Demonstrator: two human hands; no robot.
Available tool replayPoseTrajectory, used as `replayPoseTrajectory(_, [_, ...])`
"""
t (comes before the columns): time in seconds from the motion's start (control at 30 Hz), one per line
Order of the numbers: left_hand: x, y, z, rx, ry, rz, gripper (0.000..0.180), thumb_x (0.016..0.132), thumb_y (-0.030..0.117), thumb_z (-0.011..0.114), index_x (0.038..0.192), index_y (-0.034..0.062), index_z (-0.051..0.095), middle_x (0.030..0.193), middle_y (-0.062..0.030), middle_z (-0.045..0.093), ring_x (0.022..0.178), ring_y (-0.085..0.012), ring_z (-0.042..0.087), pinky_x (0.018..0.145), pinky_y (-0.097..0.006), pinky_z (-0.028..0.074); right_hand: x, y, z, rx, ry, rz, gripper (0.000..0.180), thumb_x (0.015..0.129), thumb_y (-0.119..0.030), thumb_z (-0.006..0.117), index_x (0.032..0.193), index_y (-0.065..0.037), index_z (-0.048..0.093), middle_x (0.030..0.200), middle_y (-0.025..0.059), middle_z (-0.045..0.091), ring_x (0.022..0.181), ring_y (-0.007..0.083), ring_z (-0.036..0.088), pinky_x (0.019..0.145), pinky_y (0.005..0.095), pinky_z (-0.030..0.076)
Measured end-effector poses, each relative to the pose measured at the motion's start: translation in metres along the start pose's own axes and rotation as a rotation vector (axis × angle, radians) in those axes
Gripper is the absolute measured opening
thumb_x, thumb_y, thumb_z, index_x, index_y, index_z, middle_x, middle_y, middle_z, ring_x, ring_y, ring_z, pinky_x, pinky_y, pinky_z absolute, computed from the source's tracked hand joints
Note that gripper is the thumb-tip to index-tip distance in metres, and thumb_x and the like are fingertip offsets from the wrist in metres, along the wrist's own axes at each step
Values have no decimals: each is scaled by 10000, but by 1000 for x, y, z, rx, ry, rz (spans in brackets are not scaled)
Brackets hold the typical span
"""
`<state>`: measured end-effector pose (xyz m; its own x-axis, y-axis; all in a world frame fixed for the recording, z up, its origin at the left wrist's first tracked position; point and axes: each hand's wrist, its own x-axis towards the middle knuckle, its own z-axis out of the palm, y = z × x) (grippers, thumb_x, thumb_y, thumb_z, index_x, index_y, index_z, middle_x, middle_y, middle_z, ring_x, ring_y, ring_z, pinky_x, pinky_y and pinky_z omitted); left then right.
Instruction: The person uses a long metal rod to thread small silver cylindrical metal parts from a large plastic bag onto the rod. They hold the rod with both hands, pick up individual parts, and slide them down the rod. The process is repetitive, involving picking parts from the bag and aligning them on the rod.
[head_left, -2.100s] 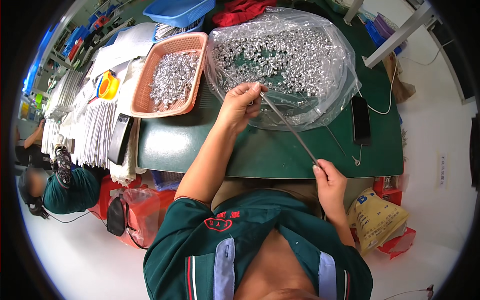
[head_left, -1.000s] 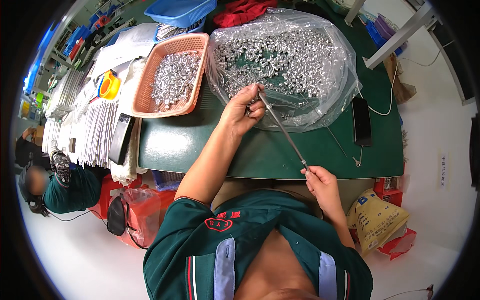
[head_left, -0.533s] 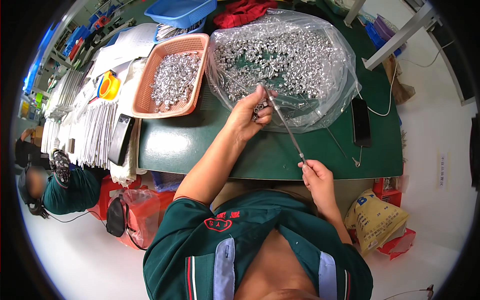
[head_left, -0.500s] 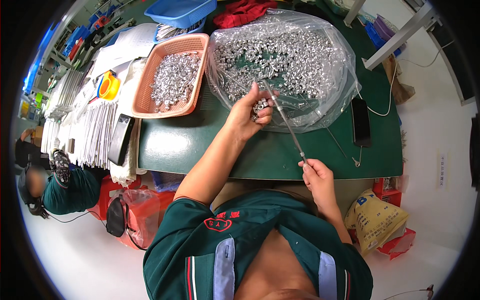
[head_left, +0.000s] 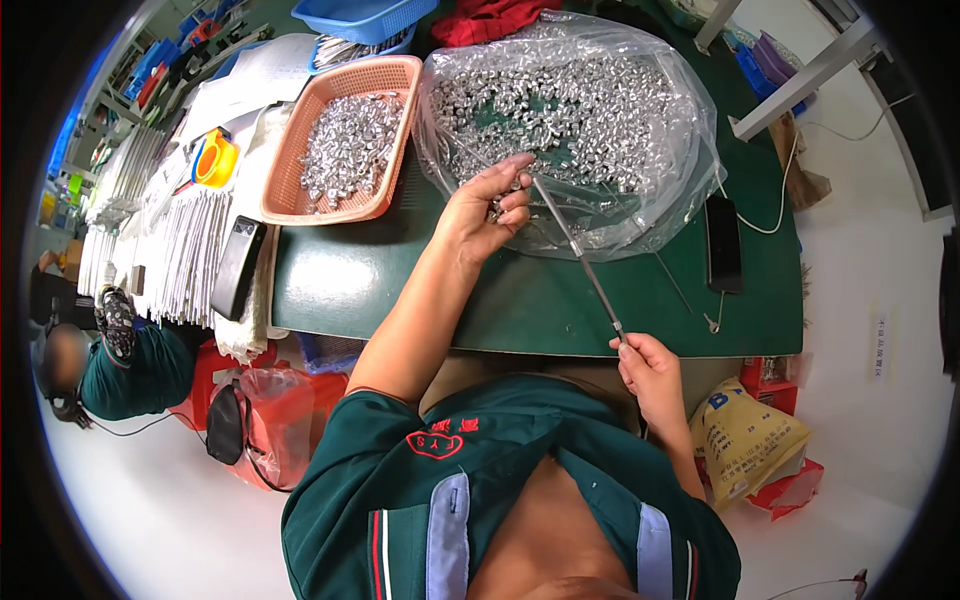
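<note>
My right hand [head_left: 652, 372] is closed on the lower end of a thin metal rod [head_left: 600, 288], which slants up and left over the table's near part. A short silvery sleeve [head_left: 576, 249] sits around the rod partway along. At the rod's upper end is my left hand [head_left: 478, 214], its fingers curled round several small metal sleeves [head_left: 495, 208]; whether its fingertips touch the rod I cannot tell. Beyond it lies a clear plastic bag [head_left: 690, 205], spread open, with many loose silvery sleeves [head_left: 630, 120]. An orange basket [head_left: 278, 190] left of the bag holds more small metal pieces [head_left: 350, 150].
A black phone [head_left: 721, 245] lies at the green table's [head_left: 400, 300] right. Stacked white strips [head_left: 190, 260], a black case [head_left: 239, 268] and a yellow tape dispenser [head_left: 214, 160] are on the left. Blue baskets [head_left: 370, 25] stand behind. A co-worker [head_left: 140, 370] sits far left.
My left hand has shifted slightly left and up, and its fingers have curled further. My right hand, with the rod, has moved a little right and down. The sleeve on the rod is farther from my left hand.
</note>
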<state>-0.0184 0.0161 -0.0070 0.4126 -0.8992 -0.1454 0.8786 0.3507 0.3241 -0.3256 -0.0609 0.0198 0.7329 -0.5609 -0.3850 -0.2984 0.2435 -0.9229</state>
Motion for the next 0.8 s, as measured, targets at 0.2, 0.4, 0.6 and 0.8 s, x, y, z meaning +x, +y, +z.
replayPoseTrajectory(0.2, [4,0,-6,-16,59,50,244,891,81,583,1124,19,543,898,-80,571,567,-83,381,473,-207,306,0,3,0,-35,-20,-20,160,926,-79,535,1014,17,628,640,-48,465,555,13,392,487,181,302])
replayPoseTrajectory(0.4, [3,-4,-1,94,72,87,223,868,54,614,1084,24,567,855,-80,602,544,-78,396,477,-215,317,5,4,5,-82,-21,-39,166,937,-70,496,1033,13,603,631,-46,438,521,9,344,449,176,250])
replayPoseTrajectory(0.6, [0,-9,9,253,100,139,243,859,56,631,1086,-3,566,866,-107,617,549,-78,405,487,-223,328,8,9,9,-59,-3,-67,166,939,-71,493,1037,11,599,631,-45,438,514,11,338,445,175,247])
replayPoseTrajectory(0.8, [-1,-8,12,40,87,53,301,929,151,536,1149,-54,527,986,-169,588,622,-97,420,496,-227,335,10,6,14,70,-24,4,162,935,-77,520,1020,24,614,668,-42,467,564,19,395,489,178,307])
